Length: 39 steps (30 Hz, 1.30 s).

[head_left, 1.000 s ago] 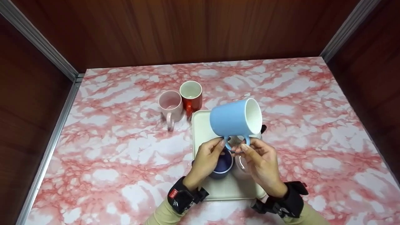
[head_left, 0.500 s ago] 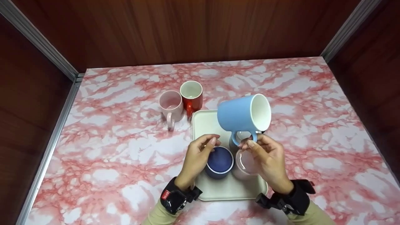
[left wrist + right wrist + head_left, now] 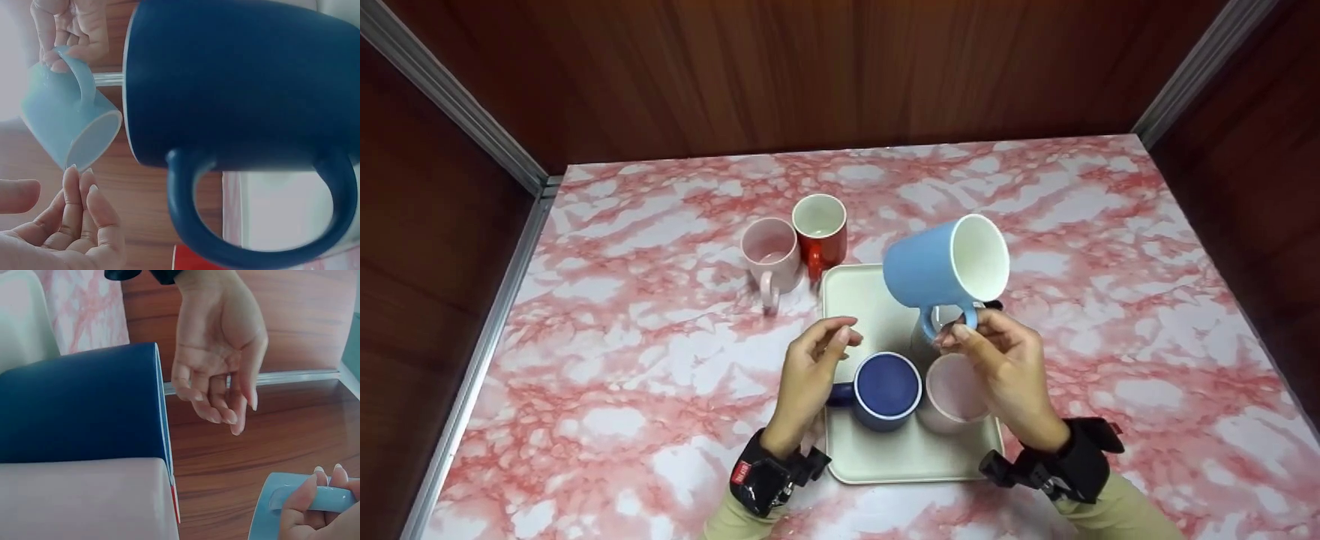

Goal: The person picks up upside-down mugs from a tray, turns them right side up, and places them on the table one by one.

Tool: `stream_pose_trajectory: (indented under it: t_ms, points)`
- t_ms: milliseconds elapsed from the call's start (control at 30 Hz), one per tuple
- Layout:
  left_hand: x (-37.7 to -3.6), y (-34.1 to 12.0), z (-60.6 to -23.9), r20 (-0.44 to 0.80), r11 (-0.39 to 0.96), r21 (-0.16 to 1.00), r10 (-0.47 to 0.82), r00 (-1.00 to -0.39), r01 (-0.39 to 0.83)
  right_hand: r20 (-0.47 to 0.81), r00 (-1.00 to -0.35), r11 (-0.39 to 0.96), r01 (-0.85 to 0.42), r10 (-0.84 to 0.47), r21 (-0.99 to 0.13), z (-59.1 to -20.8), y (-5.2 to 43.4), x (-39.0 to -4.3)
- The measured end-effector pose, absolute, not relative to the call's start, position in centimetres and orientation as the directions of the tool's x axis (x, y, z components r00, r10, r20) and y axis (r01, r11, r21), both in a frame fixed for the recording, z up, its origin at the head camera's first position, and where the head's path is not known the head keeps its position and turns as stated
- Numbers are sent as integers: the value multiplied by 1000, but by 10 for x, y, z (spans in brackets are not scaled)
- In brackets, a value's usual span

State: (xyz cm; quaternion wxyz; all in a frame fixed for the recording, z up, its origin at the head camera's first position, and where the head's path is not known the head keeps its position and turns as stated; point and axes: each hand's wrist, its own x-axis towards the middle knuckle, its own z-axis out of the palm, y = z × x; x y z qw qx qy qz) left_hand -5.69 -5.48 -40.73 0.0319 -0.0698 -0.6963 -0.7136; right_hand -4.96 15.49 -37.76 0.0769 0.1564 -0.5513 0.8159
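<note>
At the bottom of the frame, two wrists strapped with black camera bands reach over a cream tray (image 3: 859,457) set on a pink-veined marble tabletop (image 3: 622,390). Nearest the person, a dark blue mug (image 3: 885,390) and a pale pink mug (image 3: 952,394) stand side by side on the tray's near end, mouths up. The left hand (image 3: 810,367) hovers just left of the dark blue mug, fingers loosely curled and holding nothing, its fingertips apart from any cup. Right of centre, the right hand (image 3: 1005,364) pinches the handle of a light blue mug (image 3: 941,266), carried in the air above the tray's far half and tipped so that its white mouth faces the upper right of the frame. A further cup stands partly hidden beneath it. Beyond the tray's far left corner, a second pink mug (image 3: 770,255) and a red mug (image 3: 819,229) sit touching on the marble, before a dark wood back wall (image 3: 840,75).

The light blue mug looks mid-transfer, lifted clear of the tray and now in one hand alone. Setting it down would call for righting it mouth up and finding a bare patch of marble away from the two cups already out.
</note>
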Motion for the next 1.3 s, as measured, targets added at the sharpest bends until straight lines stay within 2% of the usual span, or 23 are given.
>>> stream_pose_trajectory:
  t_ms: [167, 433, 700, 833, 1067, 1300]
  points:
    - [-58, -62, -413, 133, -13, 991, 16, -991, 132, 301, -952, -392, -256, -57, -883, -376, 156, -53]
    - [-57, -71, -421, 99, 4, 995, -15, -995, 99, 292, -956, -329, -265, -36, -906, -370, 158, -65]
    - [-56, -77, -429, 95, -10, 995, -58, -994, 96, 250, -967, -383, -215, -44, -898, -370, 157, -77]
    - [-55, -81, -433, 82, -16, 996, -75, -994, 83, 215, -976, -391, -182, -42, -902, -369, 156, -83]
    - [-53, -88, -439, 50, 5, 999, -110, -993, 50, 148, -989, -327, -135, -15, -935, -367, 152, -93]
    - [-51, -94, -443, 48, 6, 999, -131, -990, 48, 82, -997, -341, -72, -14, -937, -367, 146, -105]
